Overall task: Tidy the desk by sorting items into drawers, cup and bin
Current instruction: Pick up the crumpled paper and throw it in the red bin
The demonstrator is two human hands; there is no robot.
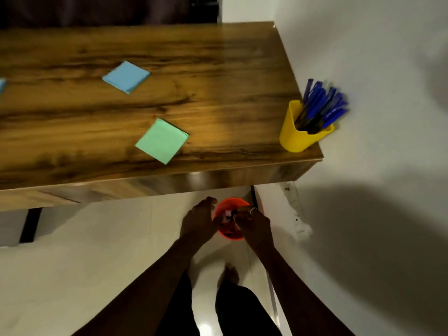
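Both hands are low over the red bin (230, 235) on the floor, just past the tabletop (218, 69) edge. Left hand (200, 220) is at the rim with loose fingers. Right hand (253, 223) is curled above the scraps; its grasp is too blurred to call. On the tabletop: blue pad (126, 76), green pad (162, 141), and at the right corner a yellow cup (294, 138) full of blue pens (322, 105).

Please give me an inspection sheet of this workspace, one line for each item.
Surface: wooden desk, items spread apart.
Job's things: blue pad and green pad lie flat; yellow cup of pens at the front right corner; red bin on the floor.
Clutter: scraps in the bin, blurred.
Hands: left hand relaxed beside the bin; right hand above it, fingers curled, grip unclear.
Cables: nothing seen; white power strip by the wall.
Surroundings: white wall, pale floor.
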